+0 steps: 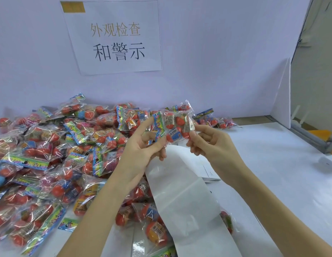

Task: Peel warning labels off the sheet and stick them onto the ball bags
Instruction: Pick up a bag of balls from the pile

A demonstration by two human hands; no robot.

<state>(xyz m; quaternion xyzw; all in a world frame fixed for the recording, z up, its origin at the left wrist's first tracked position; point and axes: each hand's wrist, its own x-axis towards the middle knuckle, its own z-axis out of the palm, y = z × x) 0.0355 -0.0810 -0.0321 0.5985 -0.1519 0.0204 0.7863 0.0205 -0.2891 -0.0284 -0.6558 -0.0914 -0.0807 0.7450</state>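
Pinching one ball bag (175, 125) between both hands, left hand (143, 145) fingers curled on its edge, right hand (209, 143) gripping opposite corner

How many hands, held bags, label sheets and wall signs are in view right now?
Hands: 2, left and right
Ball bag held up in both hands: 1
Label sheet: 1
Wall sign: 1
Total: 5
The loose bag pile is too tangled to count.

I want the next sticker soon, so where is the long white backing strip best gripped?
Grip the white backing strip at its free upper end just under the left hand, coming from the right. That end lifts off the table, leaving both faces exposed, while the lower part lies flat over the ball bags.
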